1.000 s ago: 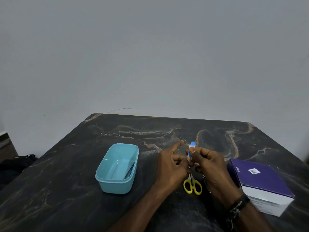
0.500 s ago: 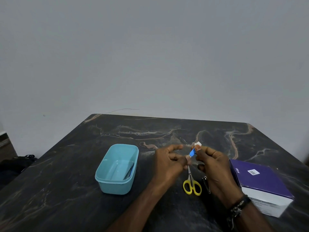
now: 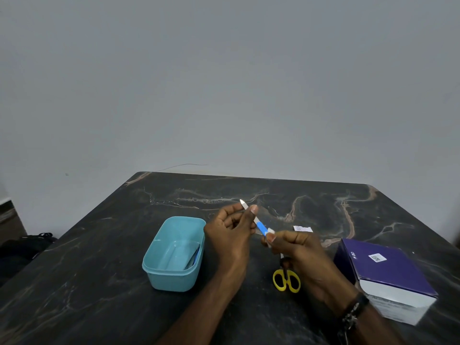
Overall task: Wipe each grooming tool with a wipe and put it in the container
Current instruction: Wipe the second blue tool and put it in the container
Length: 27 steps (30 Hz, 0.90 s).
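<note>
left hand (image 3: pixel 230 235): bare, nothing worn | left forearm: bare, no sleeve | right hand (image 3: pixel 302 255): bare | right wrist: dark beaded bracelet (image 3: pixel 354 310) with small metallic pieces | sleeves: none visible

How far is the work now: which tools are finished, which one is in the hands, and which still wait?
Done: one blue-handled tool already lies in the teal container. In hand: the left hand holds a nail file by its metal end, while the right hand pinches a white wipe at its blue handle. Left: the yellow scissors lie on the table, partly hidden by the right hand.
</note>
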{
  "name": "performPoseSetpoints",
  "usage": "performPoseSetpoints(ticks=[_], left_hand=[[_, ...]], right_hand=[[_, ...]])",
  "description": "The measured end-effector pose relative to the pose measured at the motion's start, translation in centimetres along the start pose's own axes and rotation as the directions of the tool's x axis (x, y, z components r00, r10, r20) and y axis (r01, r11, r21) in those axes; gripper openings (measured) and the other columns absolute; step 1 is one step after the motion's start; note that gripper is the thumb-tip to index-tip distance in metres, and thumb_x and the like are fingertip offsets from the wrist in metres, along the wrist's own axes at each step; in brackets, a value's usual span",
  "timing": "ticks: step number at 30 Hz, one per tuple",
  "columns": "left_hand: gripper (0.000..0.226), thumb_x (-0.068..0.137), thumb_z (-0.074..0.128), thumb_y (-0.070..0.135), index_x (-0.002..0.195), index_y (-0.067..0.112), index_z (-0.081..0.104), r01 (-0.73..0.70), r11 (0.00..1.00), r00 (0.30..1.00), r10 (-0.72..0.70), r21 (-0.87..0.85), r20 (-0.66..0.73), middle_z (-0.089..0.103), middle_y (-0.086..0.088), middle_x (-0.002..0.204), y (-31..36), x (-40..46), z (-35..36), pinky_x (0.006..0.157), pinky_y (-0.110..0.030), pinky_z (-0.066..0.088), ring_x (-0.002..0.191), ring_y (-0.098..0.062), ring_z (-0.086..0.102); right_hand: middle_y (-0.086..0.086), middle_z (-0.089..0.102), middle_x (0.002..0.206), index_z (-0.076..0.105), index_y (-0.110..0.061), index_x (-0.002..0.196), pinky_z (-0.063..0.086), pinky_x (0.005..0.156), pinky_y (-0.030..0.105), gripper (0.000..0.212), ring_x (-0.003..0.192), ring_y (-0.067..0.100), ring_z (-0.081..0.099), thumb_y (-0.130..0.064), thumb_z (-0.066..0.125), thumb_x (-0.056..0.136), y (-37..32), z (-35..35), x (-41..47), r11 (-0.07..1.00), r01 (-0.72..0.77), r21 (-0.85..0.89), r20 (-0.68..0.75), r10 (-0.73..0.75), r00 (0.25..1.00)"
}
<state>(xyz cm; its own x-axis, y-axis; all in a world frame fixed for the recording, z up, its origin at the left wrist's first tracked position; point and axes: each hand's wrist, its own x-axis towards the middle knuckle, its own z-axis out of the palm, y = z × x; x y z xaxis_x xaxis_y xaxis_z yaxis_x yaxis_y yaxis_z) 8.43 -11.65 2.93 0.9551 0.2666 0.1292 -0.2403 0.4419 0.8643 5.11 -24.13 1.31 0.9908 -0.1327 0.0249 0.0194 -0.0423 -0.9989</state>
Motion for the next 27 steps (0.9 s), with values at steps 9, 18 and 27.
performPoseSetpoints(ticks=[9,18,27], left_hand=[[0.009,0.076,0.079,0.009,0.08,0.004,0.073,-0.03,0.957,0.977,-0.032,0.288,0.209,0.071,-0.008,0.066,-1.1,-0.6,0.0,0.053,-0.021,0.053,0.056,-0.01,0.065],[0.01,0.077,0.078,0.013,0.071,0.017,0.071,-0.07,0.949,0.995,0.044,0.308,0.092,0.07,-0.002,0.065,-0.7,-0.5,0.0,0.053,-0.019,0.053,0.054,-0.004,0.062],[0.01,0.079,0.076,0.008,0.073,0.014,0.072,-0.063,0.96,0.982,0.012,0.274,0.187,0.067,0.001,0.056,-0.9,-1.1,0.1,0.052,-0.023,0.053,0.051,-0.005,0.062]], right_hand=[[0.018,0.066,0.071,0.078,-0.006,0.077,0.029,0.051,0.026,0.02,0.066,0.026,0.039,-0.02,0.067,0.086,0.0,0.0,-0.3,0.997,0.064,-0.042,0.037,-0.062,0.997],[0.0,0.071,0.068,0.078,-0.006,0.08,0.037,0.05,0.016,0.022,0.055,0.003,0.052,-0.027,0.071,0.079,-0.2,0.1,-0.5,0.991,0.021,-0.129,0.158,-0.001,0.987],[0.022,0.068,0.073,0.077,-0.005,0.076,0.032,0.05,0.024,0.021,0.064,0.023,0.045,-0.02,0.066,0.086,-0.1,0.1,-0.2,0.995,0.087,-0.046,0.058,-0.084,0.995]])
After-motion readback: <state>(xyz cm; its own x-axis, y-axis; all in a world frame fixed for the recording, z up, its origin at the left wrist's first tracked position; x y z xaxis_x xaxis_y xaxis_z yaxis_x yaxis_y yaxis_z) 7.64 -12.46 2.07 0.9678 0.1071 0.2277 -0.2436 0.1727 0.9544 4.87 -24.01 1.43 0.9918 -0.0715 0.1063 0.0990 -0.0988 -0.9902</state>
